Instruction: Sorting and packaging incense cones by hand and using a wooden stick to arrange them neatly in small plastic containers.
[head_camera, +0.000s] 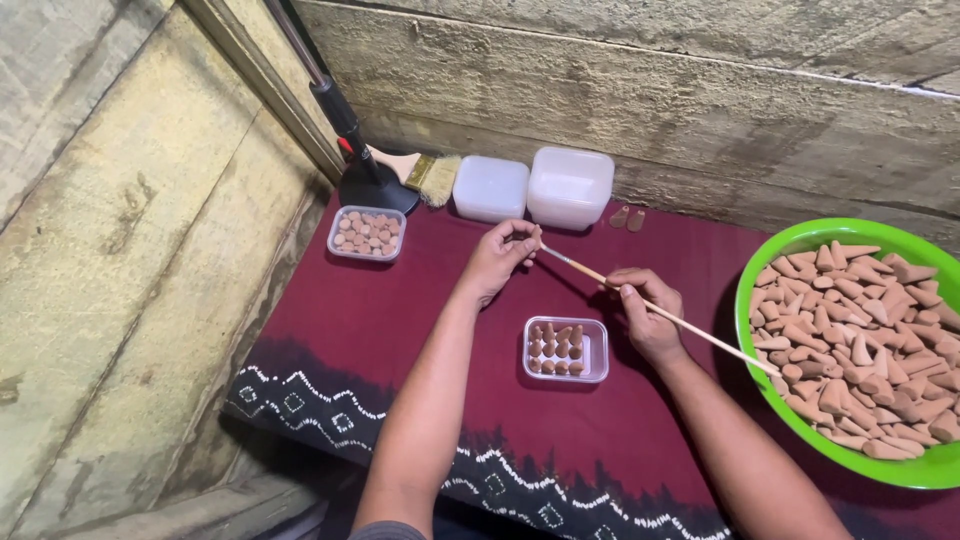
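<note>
The left hand (497, 262) pinched the brush tip of a long thin wooden stick (655, 311); the right hand (645, 312) gripped its middle, above a small clear plastic tray (566, 349) partly filled with brown cones. Left sat another clear tray of cones (367, 233), right a green plastic bowl (775, 250) heaped with cones.

Single head-worn view, looking steeply down and forward along the person's own forearms. Close range: the bench (400, 330) with its dark red cloth fills the lower frame, plank walls close behind and to the left. A green bowl (790, 240) is cut by the right edge.
</note>
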